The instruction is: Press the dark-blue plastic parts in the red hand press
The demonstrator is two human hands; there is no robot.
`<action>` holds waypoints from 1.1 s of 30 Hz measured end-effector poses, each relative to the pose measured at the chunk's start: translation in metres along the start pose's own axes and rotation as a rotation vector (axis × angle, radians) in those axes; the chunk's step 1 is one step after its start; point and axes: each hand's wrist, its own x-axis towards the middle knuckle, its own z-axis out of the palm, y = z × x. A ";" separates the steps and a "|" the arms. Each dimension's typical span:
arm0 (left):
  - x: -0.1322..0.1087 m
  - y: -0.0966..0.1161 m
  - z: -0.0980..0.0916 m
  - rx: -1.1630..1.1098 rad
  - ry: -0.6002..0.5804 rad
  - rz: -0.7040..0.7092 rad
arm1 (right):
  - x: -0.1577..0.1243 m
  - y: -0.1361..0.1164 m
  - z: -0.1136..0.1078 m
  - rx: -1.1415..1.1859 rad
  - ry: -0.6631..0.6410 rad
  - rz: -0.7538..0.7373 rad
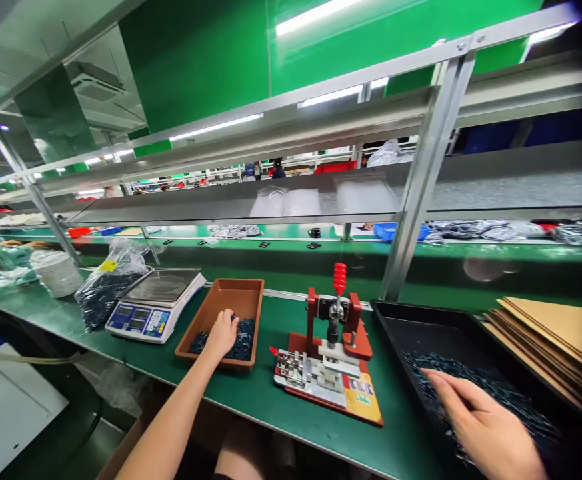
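My left hand (223, 333) is over the brown tray (257, 293), its fingers closed at the small dark parts (243, 340) in there; a dark bit shows at the fingertips. On the right, my right hand (481, 413) is above the black tray (421, 317), thumb and forefinger pinched together over a heap of thin dark parts (501, 393). Whatever lies between those fingertips is too small to make out. A red toggle press (338, 320) with a metal fixture (311, 373) stands between the two trays, touched by neither hand.
Left of the brown tray is a weighing scale (153, 303), with a plastic bag of dark parts (103, 293) beside it. Cardboard sheets (555, 333) lie at the right edge. A metal post (423, 180) rises behind the black tray, below shelves.
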 end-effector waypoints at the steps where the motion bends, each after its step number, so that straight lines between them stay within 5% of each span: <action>1: 0.001 0.000 -0.001 -0.006 0.011 0.007 | -0.008 -0.007 0.005 0.057 -0.060 0.052; 6: 0.007 -0.005 -0.014 -0.034 0.108 0.043 | -0.058 -0.045 0.040 0.367 -0.272 0.139; 12: 0.001 0.007 -0.032 -0.254 0.283 0.098 | -0.077 -0.031 0.079 0.448 -0.251 0.137; 18: -0.039 0.087 -0.040 -0.549 -0.036 0.124 | -0.075 -0.011 0.089 0.633 -0.351 0.340; 21: -0.054 0.126 -0.031 -0.581 -0.207 0.257 | -0.076 -0.010 0.089 0.651 -0.354 0.337; 25: -0.055 0.152 -0.010 -0.511 -0.412 0.296 | -0.080 -0.012 0.092 0.626 -0.315 0.333; 33: -0.050 0.183 0.030 -0.205 -0.401 0.454 | -0.084 -0.010 0.097 0.644 -0.327 0.302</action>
